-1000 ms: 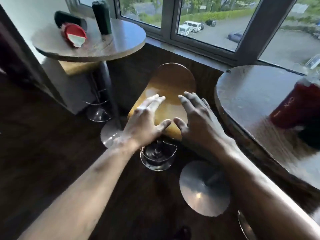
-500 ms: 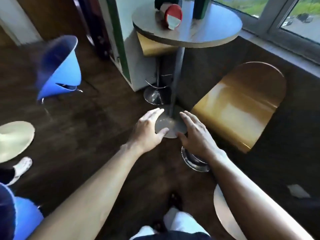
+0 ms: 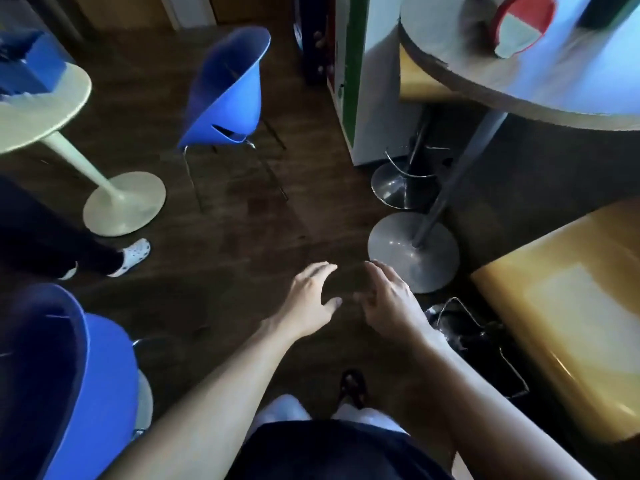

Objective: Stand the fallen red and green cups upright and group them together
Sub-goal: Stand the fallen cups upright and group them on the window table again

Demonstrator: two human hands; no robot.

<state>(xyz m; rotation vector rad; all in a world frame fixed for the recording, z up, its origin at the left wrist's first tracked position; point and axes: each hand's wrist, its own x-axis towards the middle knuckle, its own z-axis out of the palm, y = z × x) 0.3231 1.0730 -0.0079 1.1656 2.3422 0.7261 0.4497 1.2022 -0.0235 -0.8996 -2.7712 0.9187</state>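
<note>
A red cup [image 3: 519, 24] lies on its side on the round grey table [image 3: 554, 95] at the top right, its mouth turned toward me. A dark green cup [image 3: 602, 10] stands just right of it, cut off by the frame's top edge. My left hand [image 3: 308, 299] and my right hand [image 3: 391, 299] hover over the dark floor, low in the middle of the view, far below and left of the cups. Both hands hold nothing and their fingers are spread.
The table's pole ends in a round metal base [image 3: 414, 251] just beyond my right hand. A yellow stool seat [image 3: 568, 306] is at right. Two blue chairs [image 3: 228, 88] and a cream table [image 3: 38, 109] stand left. Another person's white shoe [image 3: 135, 252] is on the floor.
The view has swung left and down: the table with the cups has slid to the top right corner. Both hands stay open, side by side, over the floor.
</note>
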